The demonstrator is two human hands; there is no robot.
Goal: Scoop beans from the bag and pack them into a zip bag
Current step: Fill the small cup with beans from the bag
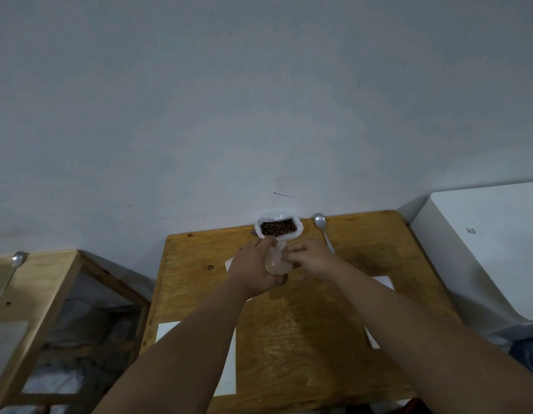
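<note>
An open white bag of dark brown beans [278, 227] stands at the far edge of the wooden table [304, 330], against the wall. Just in front of it I hold a small clear zip bag [277, 260] between both hands. My left hand [254, 268] grips its left side and bottom. My right hand [311, 258] pinches its upper right edge. Whether the zip bag holds beans I cannot tell. A metal spoon [320, 222] lies on the table to the right of the bean bag, untouched.
White paper sheets lie on the table: one at the near left [226, 366], one on the right [386, 282]. A second wooden table [35, 282] with another spoon [18, 259] stands at the left. A white appliance [483, 249] stands at the right.
</note>
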